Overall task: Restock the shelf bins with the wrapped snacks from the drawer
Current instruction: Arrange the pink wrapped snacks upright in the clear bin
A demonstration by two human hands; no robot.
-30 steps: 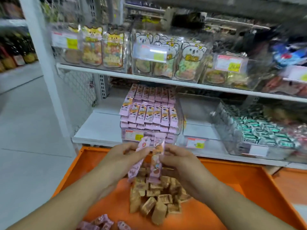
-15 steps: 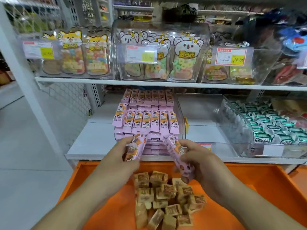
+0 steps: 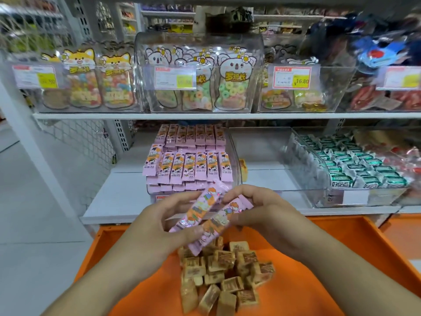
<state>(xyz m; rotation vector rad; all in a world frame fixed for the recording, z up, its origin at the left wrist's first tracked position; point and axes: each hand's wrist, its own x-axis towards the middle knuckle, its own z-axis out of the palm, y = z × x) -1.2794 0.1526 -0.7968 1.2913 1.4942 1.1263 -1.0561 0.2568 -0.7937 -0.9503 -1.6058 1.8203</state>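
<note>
Both hands are over the orange plastic drawer (image 3: 355,242), held just in front of the lower white shelf (image 3: 123,190). The left hand (image 3: 157,226) and right hand (image 3: 264,213) together hold two pink foil-wrapped snack bars (image 3: 205,215), lying side by side at a slant. Left thumb and fingers pinch the lower ends; right fingers curl over the upper ends. Neither hand is free.

Progress, judged from the layout:
- The clear bin of pink bars (image 3: 189,165) on the lower shelf is already stacked high, in neat rows front and back. It reads as nearly full; the two bars in hand look like a late addition to it.
- The clear plastic bin in the middle (image 3: 262,142) holds almost nothing; only one small yellowish item shows at its left wall. This one seems not yet restocked.
- The pile of tan square wrapped candies (image 3: 227,272) sits loose in the drawer, directly under the hands. Probably the stock for that middle bin, though no label confirms it.
- The bin of green-and-white wrapped sweets (image 3: 355,169) at right looks well filled.
- Upper shelf bins with animal-shaped pouches (image 3: 200,85) appear stocked; not part of the drawer's load, as far as can be told.

Estimate: pink bars almost done, tan candies wholly left. No other pink bars visible in the drawer.
</note>
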